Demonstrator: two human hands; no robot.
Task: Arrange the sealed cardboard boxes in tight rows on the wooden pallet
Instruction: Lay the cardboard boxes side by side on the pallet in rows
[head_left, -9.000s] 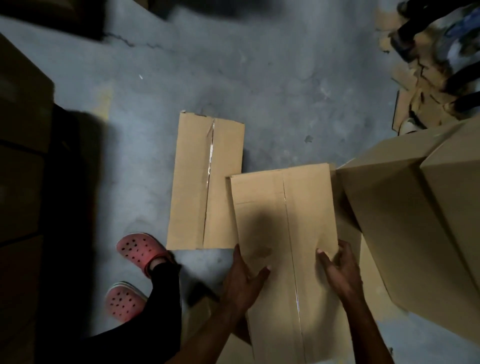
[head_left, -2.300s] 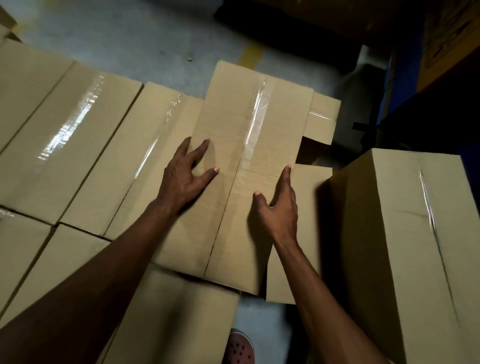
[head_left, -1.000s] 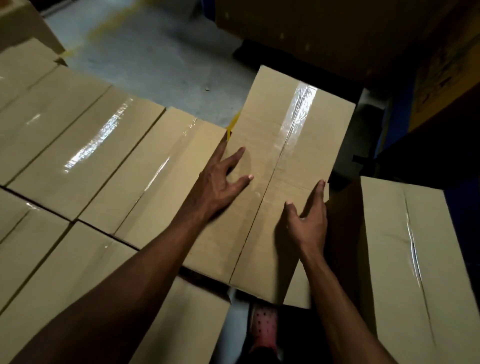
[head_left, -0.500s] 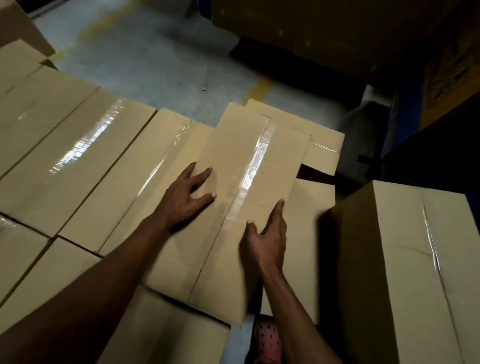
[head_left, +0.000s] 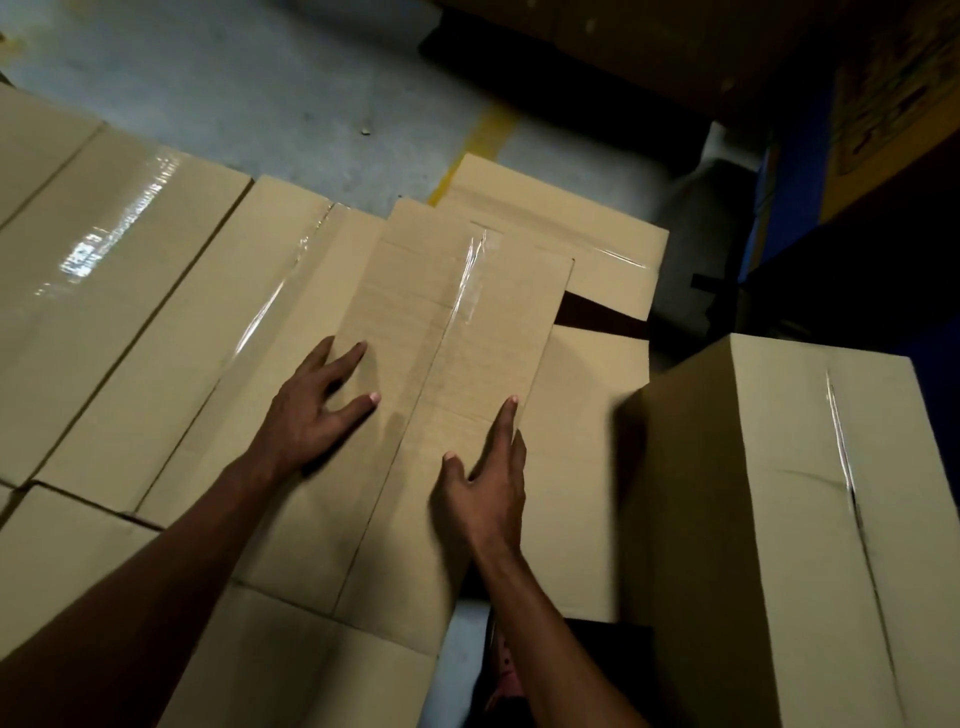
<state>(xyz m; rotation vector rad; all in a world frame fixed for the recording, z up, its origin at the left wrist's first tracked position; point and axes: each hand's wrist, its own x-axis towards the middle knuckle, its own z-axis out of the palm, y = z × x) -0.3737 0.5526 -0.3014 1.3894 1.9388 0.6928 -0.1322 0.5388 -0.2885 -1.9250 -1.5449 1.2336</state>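
The left hand (head_left: 306, 415) is lying flat on the top of a taped cardboard box (head_left: 447, 395), its fingers straight and spread wide, the thumb pointing toward the centre seam. The right hand (head_left: 483, 483) is resting on the same box nearer its right edge, fingers straight and close together, thumb held apart; neither hand is curling round anything. The box is sitting at the right end of a row of sealed boxes (head_left: 171, 322), its long left side touching the neighbouring box (head_left: 249, 364) (a strip of clear tape (head_left: 467, 280) is glinting along its seam). Its top is standing a little higher than the cartons just to its right.

Beside it on the right, a lower carton (head_left: 587, 457) is lying with a dark gap (head_left: 597, 314) between it and another carton (head_left: 566, 228) behind. A nearer row of boxes (head_left: 72, 561) is running under the left forearm. Whether a wooden pallet is lying beneath them cannot be told, since the boxes are covering whatever is below.

On the far right a taller cardboard box (head_left: 779, 519) is standing apart, its taped seam running away from the camera. Grey concrete floor (head_left: 249, 88) with a yellow painted line (head_left: 488, 135) is showing beyond the rows, and a pink shoe (head_left: 506, 670) is peeking out below the right forearm.
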